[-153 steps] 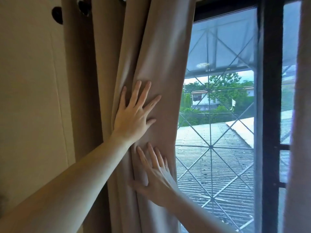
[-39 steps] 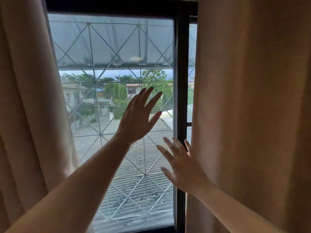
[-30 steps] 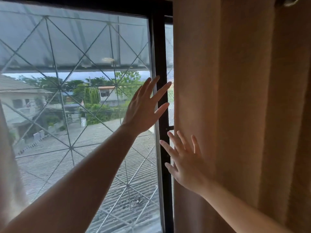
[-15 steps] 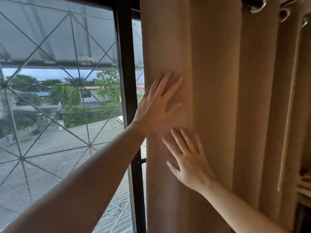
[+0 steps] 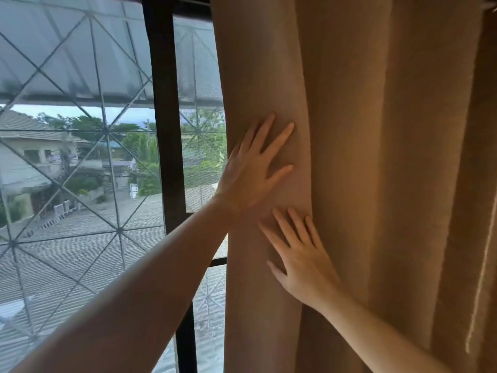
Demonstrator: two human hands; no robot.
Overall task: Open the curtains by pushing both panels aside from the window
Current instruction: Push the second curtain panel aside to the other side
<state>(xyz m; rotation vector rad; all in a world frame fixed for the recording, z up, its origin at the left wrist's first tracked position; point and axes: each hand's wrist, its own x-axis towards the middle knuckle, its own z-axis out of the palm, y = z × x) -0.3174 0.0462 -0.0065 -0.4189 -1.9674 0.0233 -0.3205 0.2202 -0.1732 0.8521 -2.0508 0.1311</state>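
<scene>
The step in hand looked to be the pushing of the right-hand curtain panel (image 5: 363, 170) away from the window (image 5: 80, 157); to do it well, I judged, both palms ought to stay flat on the leading fold and drive it toward three o'clock in one steady sweep, so that the pleats stack rather than twist; pressing near the panel's free edge, as here, seemed sound, though pushing higher up would likely help the cloth slide along its rail, which the frame did not show.

The left hand (image 5: 250, 173) lay at about the centre of the view, fingers spread and pointing toward one o'clock, its palm flat against the panel's outer fold; it grasped nothing, merely pressing the cloth. The right hand (image 5: 301, 262) sat just below it, toward five o'clock, fingers likewise apart and laid flat on the same fold, their tips nearly meeting the heel of the left hand; it too pinched no fabric, so far as could be told.

The panel hung from twelve to six o'clock across the right half of the view, gathered into deep vertical folds; its free edge stood just to the right of the dark window frame (image 5: 166, 130), leaving a narrow strip of pane uncovered between them; the glass with its diamond grille (image 5: 107, 130) filled the nine o'clock side.
</scene>
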